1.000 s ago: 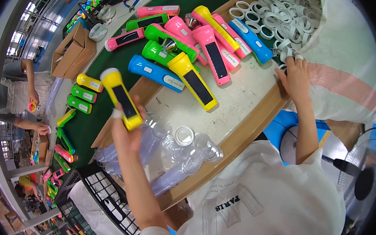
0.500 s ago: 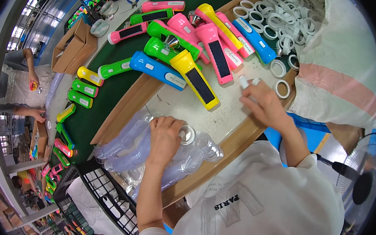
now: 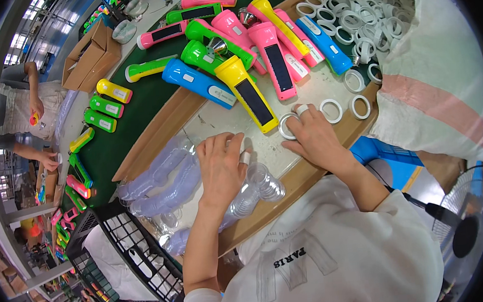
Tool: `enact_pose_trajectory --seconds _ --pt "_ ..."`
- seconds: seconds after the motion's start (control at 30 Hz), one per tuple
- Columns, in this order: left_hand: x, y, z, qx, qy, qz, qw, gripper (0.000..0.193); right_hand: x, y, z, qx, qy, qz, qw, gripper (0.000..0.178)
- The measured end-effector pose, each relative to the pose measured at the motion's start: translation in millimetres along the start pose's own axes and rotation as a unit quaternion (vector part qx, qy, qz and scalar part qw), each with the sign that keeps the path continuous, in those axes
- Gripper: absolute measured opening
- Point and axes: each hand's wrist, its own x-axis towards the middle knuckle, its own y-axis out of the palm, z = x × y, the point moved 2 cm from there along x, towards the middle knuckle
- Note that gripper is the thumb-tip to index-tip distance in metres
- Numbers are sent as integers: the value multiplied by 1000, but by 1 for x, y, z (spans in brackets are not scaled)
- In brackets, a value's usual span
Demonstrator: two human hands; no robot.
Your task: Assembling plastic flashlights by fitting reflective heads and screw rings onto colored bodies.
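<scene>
My right hand (image 3: 317, 136) grips a white ring (image 3: 287, 127) between thumb and fingers, low over the pale work surface. A white wrap (image 3: 302, 109) covers one of its fingertips. My left hand (image 3: 218, 163) is closed, fingers bent and thumb near the index; what it pinches, if anything, is hidden. Stacks of clear discs (image 3: 267, 183) lie beside that hand, and long clear plastic-wrapped stacks (image 3: 167, 185) lie left of it. Two loose white rings, one nearer (image 3: 331, 111) and one farther right (image 3: 360, 107), rest beyond my right hand. A yellow flashlight (image 3: 247, 96) lies just ahead of both hands.
Pink, green and blue flashlights (image 3: 199, 83) pile up ahead on the cardboard edge and green belt (image 3: 136, 111). Many white rings (image 3: 367, 16) spill from a white sack (image 3: 434, 79) at right. A black crate (image 3: 142, 255) stands at left; a co-worker (image 3: 34, 110) works beyond.
My right hand has moved left and down onto a white ring. My left hand has shifted slightly right; the ring seen beside its fingers before no longer shows there.
</scene>
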Motion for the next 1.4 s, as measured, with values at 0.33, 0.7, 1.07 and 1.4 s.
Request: enact_pose_trajectory --seconds 0.33,0.7,1.07,1.4 --pt "-16 1 -6 -60 57 198 977 51 -3 -12 14 148 -44 19 988 44" --pt "-2 -17 -40 -289 31 -93 952 50 -6 -7 30 256 -82 -8 963 68" --pt "41 35 -13 -310 -90 -51 945 39 -15 -16 16 399 38 -17 916 72" --pt "5 -18 -17 -400 -107 -58 908 19 -20 -20 6 438 58 -42 896 70"
